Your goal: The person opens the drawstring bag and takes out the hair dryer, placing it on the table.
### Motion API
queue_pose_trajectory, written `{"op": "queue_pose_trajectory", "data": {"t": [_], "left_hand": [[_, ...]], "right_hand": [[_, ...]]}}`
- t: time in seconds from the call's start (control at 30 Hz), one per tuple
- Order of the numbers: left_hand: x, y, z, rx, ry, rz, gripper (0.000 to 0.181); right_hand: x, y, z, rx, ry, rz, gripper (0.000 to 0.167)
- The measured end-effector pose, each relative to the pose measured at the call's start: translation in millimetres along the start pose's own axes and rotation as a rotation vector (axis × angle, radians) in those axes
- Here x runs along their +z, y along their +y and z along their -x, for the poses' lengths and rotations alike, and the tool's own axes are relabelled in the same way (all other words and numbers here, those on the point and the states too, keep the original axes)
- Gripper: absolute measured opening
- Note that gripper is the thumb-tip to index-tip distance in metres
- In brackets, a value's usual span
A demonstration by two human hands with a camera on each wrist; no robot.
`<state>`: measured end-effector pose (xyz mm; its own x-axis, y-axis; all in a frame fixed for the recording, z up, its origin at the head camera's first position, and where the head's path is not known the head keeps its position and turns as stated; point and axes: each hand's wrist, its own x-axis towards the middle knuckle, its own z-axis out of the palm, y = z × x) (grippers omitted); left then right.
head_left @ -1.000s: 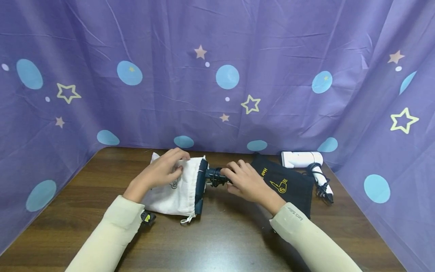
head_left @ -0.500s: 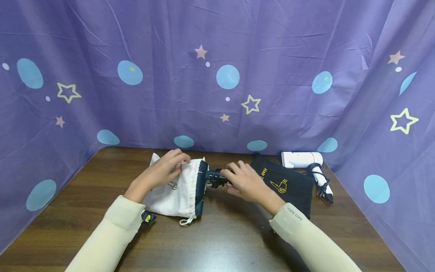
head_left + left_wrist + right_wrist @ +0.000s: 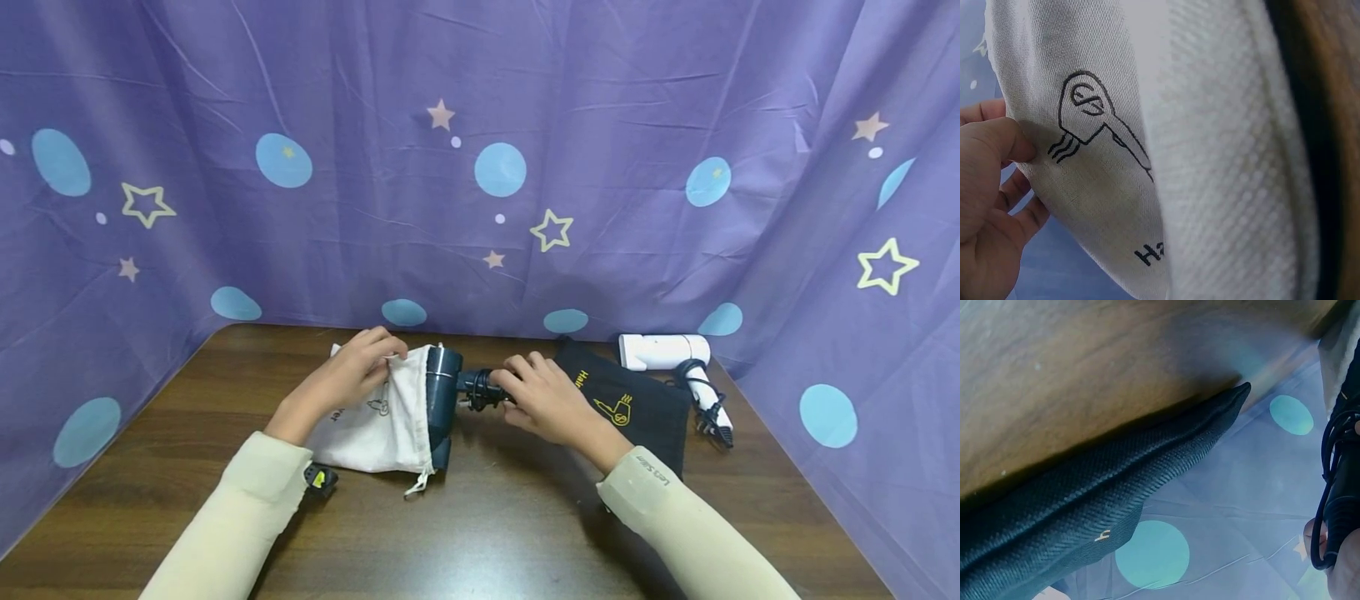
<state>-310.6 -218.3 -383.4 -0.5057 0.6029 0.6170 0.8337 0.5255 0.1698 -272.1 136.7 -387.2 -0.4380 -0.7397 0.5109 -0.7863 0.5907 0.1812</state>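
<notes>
A dark blue hair dryer (image 3: pixel 442 392) lies partly inside a white drawstring bag (image 3: pixel 397 433) at the middle of the table. Its barrel shows at the bag's mouth; the rest is hidden in the cloth. My left hand (image 3: pixel 352 371) pinches the bag's far edge, and the left wrist view shows the thumb (image 3: pixel 1013 140) on the printed cloth (image 3: pixel 1091 181) with fingers behind. My right hand (image 3: pixel 543 400) grips the dryer's handle, round which a black cord (image 3: pixel 480 390) is wound. In the right wrist view the cord (image 3: pixel 1329 462) runs along the handle beside the fingers.
A black bag (image 3: pixel 652 417) with a yellow dryer print lies flat beyond the right hand. Behind it, a white hair dryer (image 3: pixel 663 352) rests with its cord wrapped round the handle. A purple curtain (image 3: pixel 600 275) rises along the wooden table's (image 3: pixel 450 542) far edge.
The bag's mouth has shifted left with my left hand, and more of the dark blue dryer's barrel shows. My right hand has stayed nearly in place on the handle.
</notes>
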Motion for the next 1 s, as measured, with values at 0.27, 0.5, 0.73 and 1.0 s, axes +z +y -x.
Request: {"op": "queue_pose_trajectory", "data": {"t": [0.27,0.5,0.73,1.0], "left_hand": [[-6.1,1.0,2.8,-0.076,-0.052,-0.044,0.035],[-5.8,2.6,2.0,-0.107,-0.098,-0.032,0.033],[-8.2,3.7,3.4,-0.157,-0.143,-0.042,0.033],[-8.1,1.7,4.9,-0.181,-0.174,-0.039,0.033]], "right_hand": [[-0.3,4.2,3.4,0.043,0.010,0.013,0.044],[0.0,4.6,2.4,0.070,0.002,0.016,0.043],[-1.3,5.9,1.5,0.088,0.003,0.016,0.045],[-3.5,14.2,7.1,0.133,0.009,0.002,0.042]]}}
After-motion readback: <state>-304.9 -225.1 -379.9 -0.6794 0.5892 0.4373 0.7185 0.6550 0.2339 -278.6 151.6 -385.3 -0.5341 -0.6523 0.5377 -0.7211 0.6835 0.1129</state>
